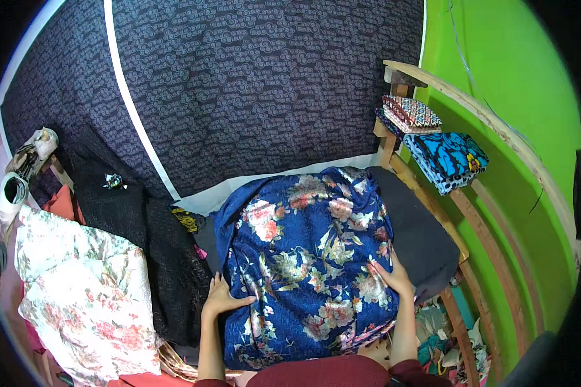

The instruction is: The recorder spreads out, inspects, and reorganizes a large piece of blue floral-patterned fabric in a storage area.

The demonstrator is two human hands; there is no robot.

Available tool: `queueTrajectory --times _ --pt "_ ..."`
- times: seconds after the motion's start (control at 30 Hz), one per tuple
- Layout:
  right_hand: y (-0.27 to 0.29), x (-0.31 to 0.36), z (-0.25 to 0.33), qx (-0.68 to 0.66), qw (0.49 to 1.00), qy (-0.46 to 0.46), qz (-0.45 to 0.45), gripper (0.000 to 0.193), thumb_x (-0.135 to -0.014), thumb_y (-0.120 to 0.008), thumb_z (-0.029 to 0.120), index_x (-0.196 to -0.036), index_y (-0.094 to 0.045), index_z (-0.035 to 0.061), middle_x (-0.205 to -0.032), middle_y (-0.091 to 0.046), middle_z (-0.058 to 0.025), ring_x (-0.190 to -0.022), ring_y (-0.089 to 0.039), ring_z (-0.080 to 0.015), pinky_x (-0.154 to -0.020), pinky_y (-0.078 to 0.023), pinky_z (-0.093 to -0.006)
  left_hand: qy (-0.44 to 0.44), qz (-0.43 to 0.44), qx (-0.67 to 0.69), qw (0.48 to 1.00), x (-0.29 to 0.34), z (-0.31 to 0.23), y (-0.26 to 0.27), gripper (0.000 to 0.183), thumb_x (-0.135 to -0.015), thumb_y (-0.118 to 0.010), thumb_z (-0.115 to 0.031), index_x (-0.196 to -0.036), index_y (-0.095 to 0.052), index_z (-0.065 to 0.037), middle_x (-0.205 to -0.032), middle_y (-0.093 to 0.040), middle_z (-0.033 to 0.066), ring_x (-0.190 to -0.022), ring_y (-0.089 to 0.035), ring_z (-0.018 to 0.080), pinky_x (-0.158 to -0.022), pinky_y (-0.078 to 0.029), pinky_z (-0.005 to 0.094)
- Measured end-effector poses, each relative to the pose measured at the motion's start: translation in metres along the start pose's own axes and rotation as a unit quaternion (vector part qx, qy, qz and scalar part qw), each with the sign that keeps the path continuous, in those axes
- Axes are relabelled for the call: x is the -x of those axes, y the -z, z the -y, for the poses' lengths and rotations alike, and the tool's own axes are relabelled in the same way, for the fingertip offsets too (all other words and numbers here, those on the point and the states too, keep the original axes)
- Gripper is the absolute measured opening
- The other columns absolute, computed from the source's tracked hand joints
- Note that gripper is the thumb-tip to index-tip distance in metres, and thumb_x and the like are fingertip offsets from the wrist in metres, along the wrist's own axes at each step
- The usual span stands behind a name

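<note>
While both hands flank it, blue floral fabric runs lengthwise away.

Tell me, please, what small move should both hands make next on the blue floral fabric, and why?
Probably sweep both palms outward to smooth it. The left hand and right hand lie flat on opposite edges of the blue floral fabric, which shows creases and bulges in the middle and hangs toward the person over the black cloth.
</note>
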State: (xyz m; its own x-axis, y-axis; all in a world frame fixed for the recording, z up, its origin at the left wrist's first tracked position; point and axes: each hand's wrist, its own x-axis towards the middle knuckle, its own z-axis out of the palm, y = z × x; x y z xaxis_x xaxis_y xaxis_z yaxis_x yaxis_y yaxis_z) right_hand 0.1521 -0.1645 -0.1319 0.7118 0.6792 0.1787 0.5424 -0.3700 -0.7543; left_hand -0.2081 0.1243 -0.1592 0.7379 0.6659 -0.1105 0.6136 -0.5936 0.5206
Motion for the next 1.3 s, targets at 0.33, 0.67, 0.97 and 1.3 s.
queueTrajectory --times 0.33,0.67,0.97,1.3 --pt "-0.025 0.039 0.019 0.265 0.948 -0.148 -0.098 0.057 -0.067 -0.07 0.042 -0.105 -0.058 0.0001 -0.085 -0.061 -0.0212 -0.082 -0.06 -0.0323 -0.08 -0.041 -0.0428 0.059 -0.21 0.419 0.881 0.042 -0.056 -0.043 0.073 -0.061 -0.078 -0.016 -0.119 -0.038 0.006 -0.108 -0.055 0.0185 -0.096 -0.056 0.0277 -0.086 -0.043 0.0352" --pt "0.039 -0.014 0.03 -0.218 0.95 -0.045 -0.219 0.013 -0.078 -0.057 0.003 -0.09 -0.06 -0.0021 -0.08 -0.063 -0.0023 -0.073 -0.056 -0.0095 -0.068 -0.044 -0.0249 0.051 -0.143 0.677 0.72 0.035 -0.08 0.043 0.062 -0.05 -0.053 0.008 -0.112 -0.048 0.003 -0.105 -0.056 0.0109 -0.094 -0.056 0.0265 -0.082 -0.046 0.0339" --pt "0.111 -0.186 0.141 -0.005 0.903 0.208 -0.377 0.026 -0.076 -0.063 0.015 -0.096 -0.06 -0.0005 -0.079 -0.063 -0.0175 -0.071 -0.061 -0.0278 -0.068 -0.046 -0.0339 -0.054 -0.252 0.571 0.78 -0.056 -0.101 0.171 0.038 -0.051 -0.053 0.001 -0.088 -0.059 0.001 -0.076 -0.059 0.0054 -0.065 -0.058 0.0169 -0.064 -0.049 0.0265" --pt "0.013 -0.303 0.083 0.248 0.91 0.177 -0.279 0.044 -0.074 -0.065 0.027 -0.108 -0.052 0.0021 -0.095 -0.057 -0.0176 -0.086 -0.057 -0.0346 -0.07 -0.046 -0.0414 -0.033 -0.323 0.405 0.855 -0.231 -0.018 0.101 0.015 -0.06 -0.053 -0.007 -0.067 -0.062 0.003 -0.058 -0.061 0.0084 -0.054 -0.058 0.0185 -0.058 -0.046 0.0297"
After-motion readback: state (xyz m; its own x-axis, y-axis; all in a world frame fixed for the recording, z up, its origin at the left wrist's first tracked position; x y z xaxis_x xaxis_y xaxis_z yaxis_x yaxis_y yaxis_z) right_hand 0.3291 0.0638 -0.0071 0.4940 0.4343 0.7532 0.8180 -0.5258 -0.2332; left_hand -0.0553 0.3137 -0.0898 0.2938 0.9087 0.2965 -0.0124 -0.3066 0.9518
